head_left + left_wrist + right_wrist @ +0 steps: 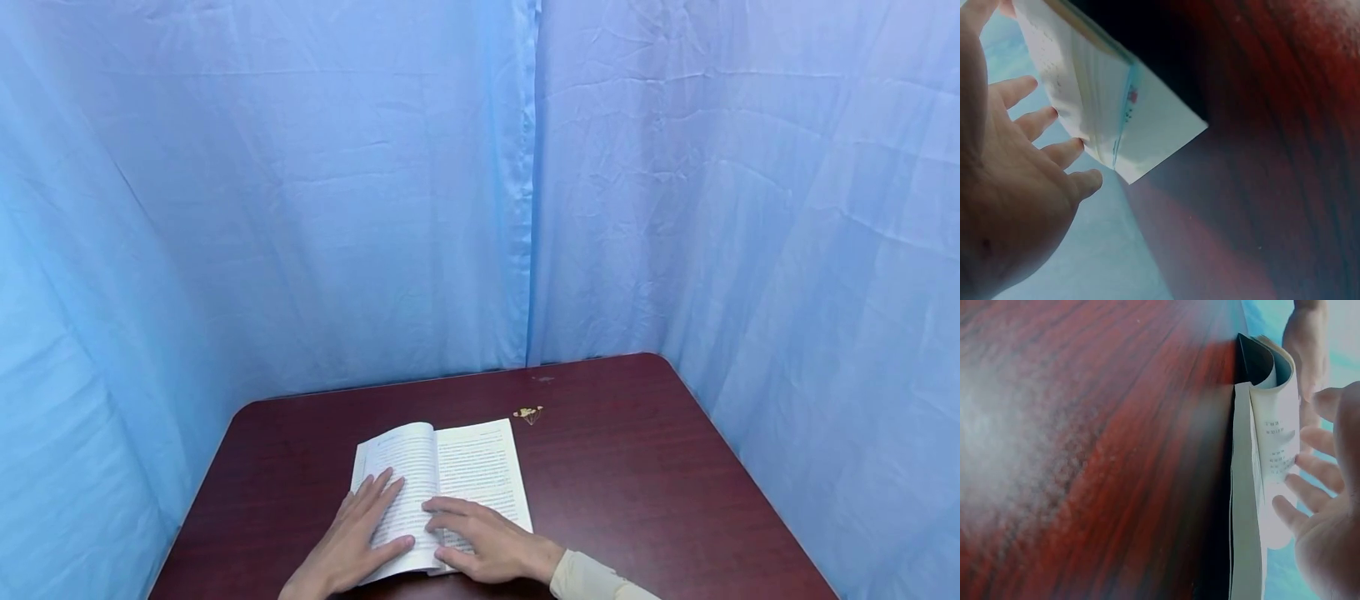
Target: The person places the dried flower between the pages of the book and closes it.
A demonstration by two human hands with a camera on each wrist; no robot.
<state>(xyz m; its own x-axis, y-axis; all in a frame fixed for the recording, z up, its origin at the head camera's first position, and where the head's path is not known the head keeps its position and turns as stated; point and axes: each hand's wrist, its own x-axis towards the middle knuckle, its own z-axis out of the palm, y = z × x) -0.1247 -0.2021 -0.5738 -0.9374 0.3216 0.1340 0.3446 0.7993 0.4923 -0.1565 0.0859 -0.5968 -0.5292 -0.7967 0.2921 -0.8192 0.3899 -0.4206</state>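
Observation:
An open book (pixel 480 458) with printed pages lies near the front edge of the dark red table. Its left pages bulge up at the spine, which the right wrist view shows as a curved stack of paper (pixel 1279 419). My left hand (pixel 348 537) rests on the left page with its fingers spread. In the left wrist view its fingertips touch the page edges (pixel 1094 94). My right hand (pixel 487 537) lies over the lower right page, fingers loosely extended toward the spine and touching the paper. Neither hand pinches a page.
The table (pixel 637 467) has rounded far corners. A worn, yellowish patch (pixel 528 413) marks its surface just beyond the book's top right corner. Blue curtains (pixel 337 208) hang behind the table and along both sides.

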